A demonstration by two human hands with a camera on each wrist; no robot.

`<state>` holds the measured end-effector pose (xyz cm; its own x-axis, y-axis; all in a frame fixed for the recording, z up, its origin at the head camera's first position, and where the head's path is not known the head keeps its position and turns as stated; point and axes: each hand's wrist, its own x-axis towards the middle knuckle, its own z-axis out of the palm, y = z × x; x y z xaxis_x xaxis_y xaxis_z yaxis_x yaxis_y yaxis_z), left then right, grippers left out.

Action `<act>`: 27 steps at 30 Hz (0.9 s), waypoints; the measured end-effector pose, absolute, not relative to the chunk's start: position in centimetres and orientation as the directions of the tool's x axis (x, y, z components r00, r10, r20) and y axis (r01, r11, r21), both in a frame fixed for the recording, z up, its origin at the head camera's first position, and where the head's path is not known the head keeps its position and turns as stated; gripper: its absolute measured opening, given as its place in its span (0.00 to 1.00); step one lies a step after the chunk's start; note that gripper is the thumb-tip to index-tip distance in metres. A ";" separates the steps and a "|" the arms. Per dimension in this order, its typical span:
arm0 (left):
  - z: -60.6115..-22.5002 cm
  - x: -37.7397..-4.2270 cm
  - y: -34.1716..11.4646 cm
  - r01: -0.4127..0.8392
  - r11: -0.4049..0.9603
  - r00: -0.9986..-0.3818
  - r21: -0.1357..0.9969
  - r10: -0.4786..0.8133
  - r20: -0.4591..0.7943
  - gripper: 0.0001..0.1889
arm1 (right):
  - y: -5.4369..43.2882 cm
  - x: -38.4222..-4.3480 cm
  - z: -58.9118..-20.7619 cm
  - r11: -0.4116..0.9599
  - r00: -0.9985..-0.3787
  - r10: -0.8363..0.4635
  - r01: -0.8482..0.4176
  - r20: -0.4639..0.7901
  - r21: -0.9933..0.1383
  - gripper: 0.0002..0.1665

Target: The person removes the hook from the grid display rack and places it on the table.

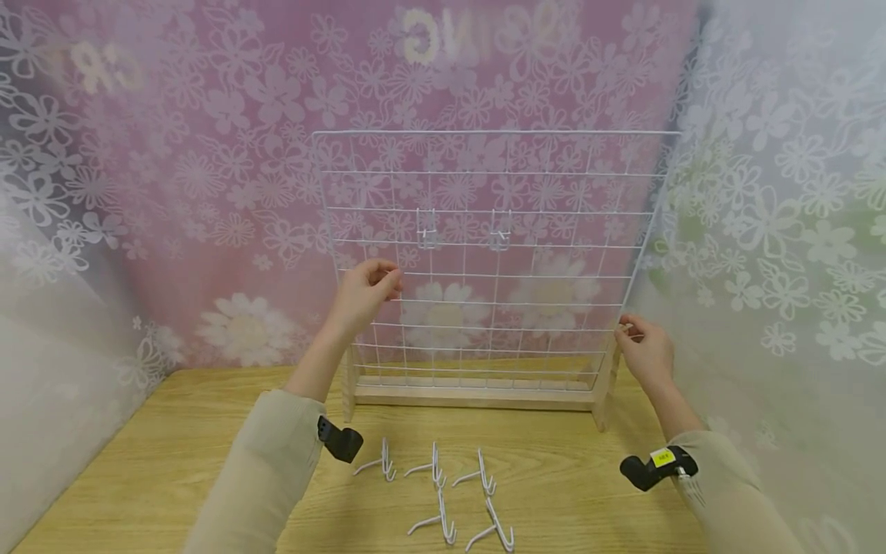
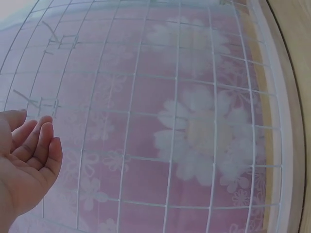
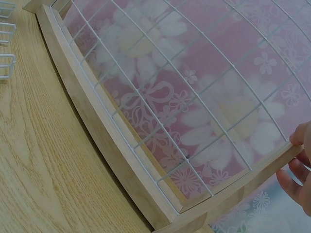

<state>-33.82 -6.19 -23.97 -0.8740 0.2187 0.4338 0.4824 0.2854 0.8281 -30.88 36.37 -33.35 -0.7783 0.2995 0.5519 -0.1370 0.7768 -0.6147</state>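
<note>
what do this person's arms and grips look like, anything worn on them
Both arms wear loose, pale beige sleeves, the left sleeve and right sleeve ending on the forearm. Each carries a small, bent black camera: left camera, right camera. The right one has a yellow label, too small to read. Left grip and right grip are gloveless.

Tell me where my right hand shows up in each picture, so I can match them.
Head: right hand, right of centre, fingers at the wooden stand's right upright.
Left wrist: not in it.
Right wrist: cut off by the right edge, just below mid-height, fingers gripping the upright.
Shared landmark: the stand's long bottom bar, low and central from the head, along the right edge from the left wrist, slanting down from upper left from the right wrist.
</note>
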 end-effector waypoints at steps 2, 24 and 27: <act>-23.5 -34.0 -6.0 0.478 0.265 -0.877 0.838 0.207 0.434 0.16 | 36.4 -30.9 -33.3 0.777 -0.778 0.301 -0.136 0.552 -0.615 0.13; -20.0 -35.6 -3.1 0.464 0.193 -0.886 0.865 0.110 0.451 0.16 | 36.4 -31.0 -33.4 0.777 -0.781 0.295 -0.140 0.551 -0.614 0.13; -19.8 -35.9 -2.6 0.439 0.181 -0.898 0.880 0.110 0.425 0.17 | 36.4 -30.9 -33.5 0.777 -0.783 0.296 -0.136 0.547 -0.615 0.14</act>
<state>-35.86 -2.60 -19.82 -0.8983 0.1096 0.4255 0.4389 0.1810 0.8801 -30.92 36.44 -33.52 -0.7829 0.2959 0.5473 -0.1363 0.7767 -0.6149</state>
